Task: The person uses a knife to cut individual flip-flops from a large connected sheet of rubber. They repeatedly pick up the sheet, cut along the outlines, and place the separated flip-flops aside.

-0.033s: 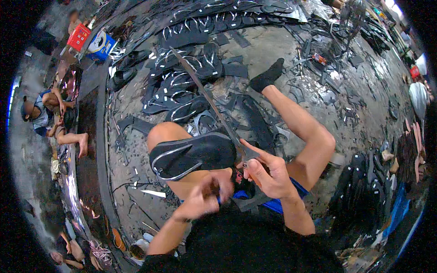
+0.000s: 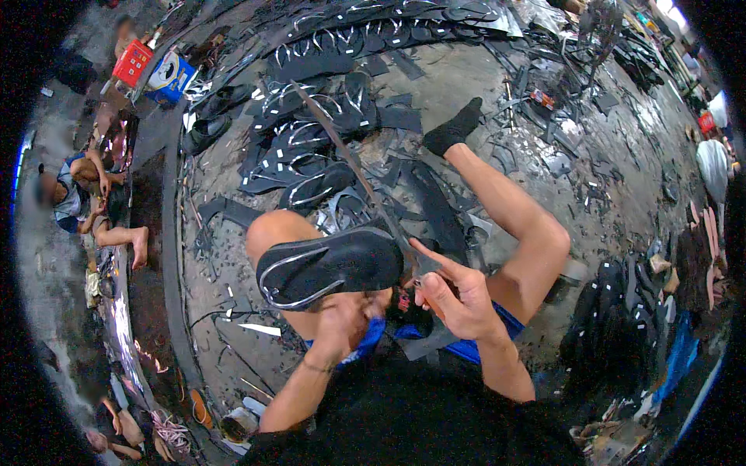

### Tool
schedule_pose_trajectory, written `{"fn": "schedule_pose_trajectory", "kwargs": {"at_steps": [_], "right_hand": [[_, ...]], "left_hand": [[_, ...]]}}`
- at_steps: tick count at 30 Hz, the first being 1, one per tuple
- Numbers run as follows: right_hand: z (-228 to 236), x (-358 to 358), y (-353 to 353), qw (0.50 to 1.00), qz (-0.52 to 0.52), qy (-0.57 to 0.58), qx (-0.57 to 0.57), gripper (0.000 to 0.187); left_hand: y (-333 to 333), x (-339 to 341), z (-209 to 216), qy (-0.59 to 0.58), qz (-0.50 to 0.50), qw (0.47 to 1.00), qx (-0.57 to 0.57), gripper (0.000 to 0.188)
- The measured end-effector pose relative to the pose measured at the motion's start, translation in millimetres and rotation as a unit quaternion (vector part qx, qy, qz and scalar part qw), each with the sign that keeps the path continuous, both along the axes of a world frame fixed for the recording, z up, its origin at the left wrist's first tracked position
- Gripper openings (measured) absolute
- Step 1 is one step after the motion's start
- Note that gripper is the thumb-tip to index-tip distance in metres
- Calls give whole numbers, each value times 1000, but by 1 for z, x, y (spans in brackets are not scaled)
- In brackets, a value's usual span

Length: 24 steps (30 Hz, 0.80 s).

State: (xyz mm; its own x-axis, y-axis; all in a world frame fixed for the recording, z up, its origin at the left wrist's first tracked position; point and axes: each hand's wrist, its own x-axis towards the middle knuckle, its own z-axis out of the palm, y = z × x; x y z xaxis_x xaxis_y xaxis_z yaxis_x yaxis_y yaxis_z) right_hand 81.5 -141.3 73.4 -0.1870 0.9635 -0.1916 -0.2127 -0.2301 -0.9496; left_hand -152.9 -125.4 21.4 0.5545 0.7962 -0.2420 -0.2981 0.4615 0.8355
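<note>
A black flip-flop (image 2: 330, 268) with a grey strap lies across my bare left knee. My left hand (image 2: 342, 318) grips its near edge from below, fingers curled. My right hand (image 2: 458, 299) is closed around the near end of a long thin blade-like tool (image 2: 353, 167), with the index finger stretched out toward the flip-flop's right end. The tool runs up and left over the floor. My right leg is bent, its black-socked foot (image 2: 454, 128) resting on the ground ahead.
A spread of black flip-flops (image 2: 311, 147) covers the floor ahead, and a stack of black soles (image 2: 622, 326) stands at the right. Rubber scraps litter the concrete. Another person (image 2: 78, 194) sits at far left, near a red box (image 2: 132, 62) and a blue box (image 2: 171, 78).
</note>
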Motion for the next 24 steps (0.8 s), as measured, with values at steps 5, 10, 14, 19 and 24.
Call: {"fn": "schedule_pose_trajectory", "kwargs": {"at_steps": [5,10,14,19,24], "right_hand": [[-19,-6,-17,952,-169,-200,156,44],[-37,-1,-85,864,-235,-406,183,30],[-16,6,-105,893,-176,-407,79,29],[-9,-10,-89,915,-144,-369,74,27],[-11,-25,-72,919,-105,-374,63,28]], "left_hand": [[24,83,17,-125,260,957,41,63],[45,79,29,-213,264,936,-96,45],[17,62,6,-129,247,936,-216,30],[-7,53,7,-85,265,933,-228,26],[-15,40,-6,-60,299,925,-225,30]]}}
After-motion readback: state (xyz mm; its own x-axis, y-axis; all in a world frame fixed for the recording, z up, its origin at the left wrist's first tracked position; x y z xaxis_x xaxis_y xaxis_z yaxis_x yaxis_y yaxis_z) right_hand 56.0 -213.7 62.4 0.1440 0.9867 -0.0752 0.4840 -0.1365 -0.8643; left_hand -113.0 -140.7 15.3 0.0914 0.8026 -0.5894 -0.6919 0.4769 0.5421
